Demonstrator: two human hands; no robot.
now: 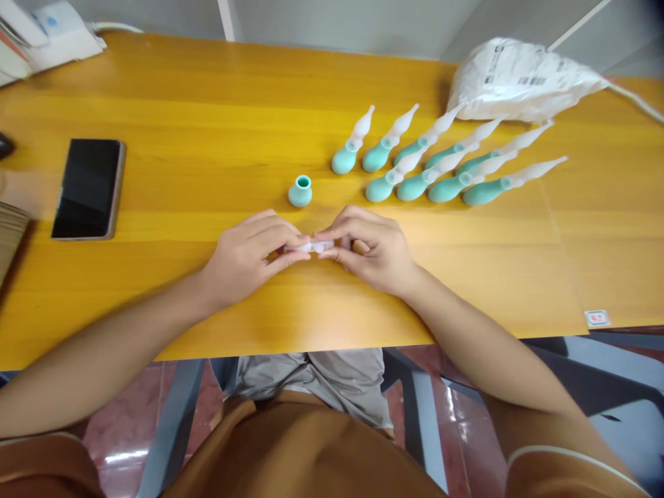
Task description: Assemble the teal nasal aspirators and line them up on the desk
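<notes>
Between my two hands, just above the table near its front edge, is a small translucent whitish nozzle piece. My left hand pinches its left end between thumb and fingers. At the other end, my right hand has its thumb and fingertips closed on it. Fingers hide part of the piece. Beyond my hands a teal rubber bulb stands upright with its round opening facing up. To its right, several teal bulbs fitted with whitish translucent tips stand in two rows, their tips slanting up and right.
A dark-screened phone lies at the left. A white plastic package sits at the back right, with a cable beside it. White equipment occupies the back left corner. A cardboard piece is at the left edge.
</notes>
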